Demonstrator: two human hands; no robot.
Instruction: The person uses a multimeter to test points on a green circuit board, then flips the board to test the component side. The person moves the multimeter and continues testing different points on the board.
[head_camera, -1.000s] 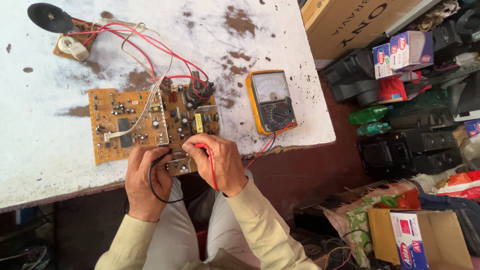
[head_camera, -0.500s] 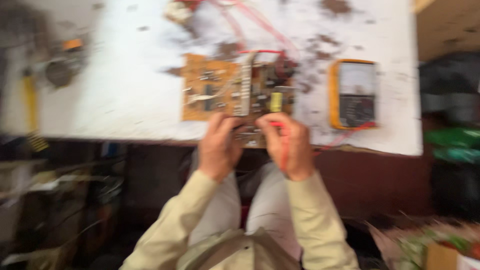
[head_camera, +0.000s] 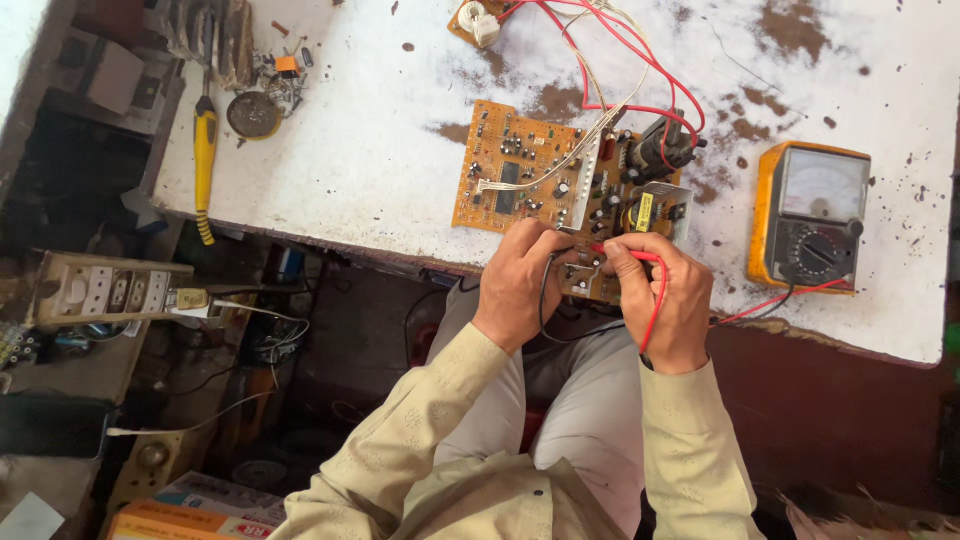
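An orange circuit board with many small parts lies at the near edge of a worn white table. My left hand pinches a black test probe with its black lead against the board's near edge. My right hand pinches a red test probe beside it, and the red lead runs over the back of that hand. Both leads go to a yellow analogue multimeter lying on the table to the right. Red and white wires rise from the board toward the table's far side.
A yellow-handled screwdriver lies at the table's left edge beside a round tin and small loose parts. Below left, a beige power strip has a plug in it. A cardboard box sits on the floor.
The view has swung left, bringing the table's left edge, screwdriver and power strip into sight. Both hands stay on the probes at the board's near edge.
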